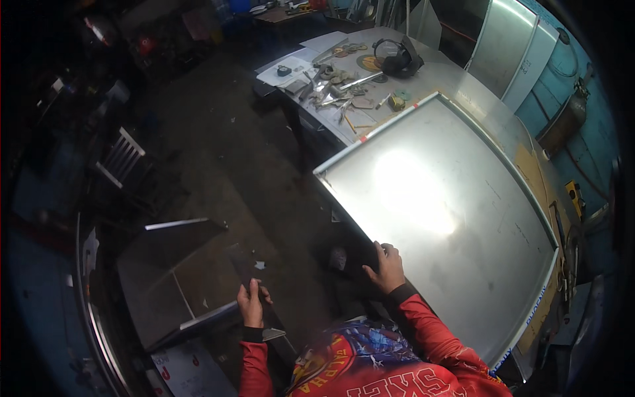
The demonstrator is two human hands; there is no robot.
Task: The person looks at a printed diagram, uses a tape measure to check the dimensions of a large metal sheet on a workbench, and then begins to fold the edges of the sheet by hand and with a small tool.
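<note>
A large, shiny sheet-metal panel (pixel 483 218) with raised edges lies on the table to my right. My right hand (pixel 387 270) is closed over its near left edge, with the thumb outside the rim. Lower and to the left, my left hand (pixel 251 304) is raised with bent fingers. It closes around what looks like a thin dark edge, too dim to name. Beside that hand on the floor stands an open box-like metal frame (pixel 208 319) with bright edges.
Beyond the panel, the table (pixel 450 69) carries a welding mask (pixel 399 58), a tape measure (pixel 284 70) and scattered metal scraps (pixel 331 89). A white slatted chair (pixel 121 157) stands at left. Metal sheets (pixel 506 46) and a gas cylinder (pixel 567 119) are along the right wall.
</note>
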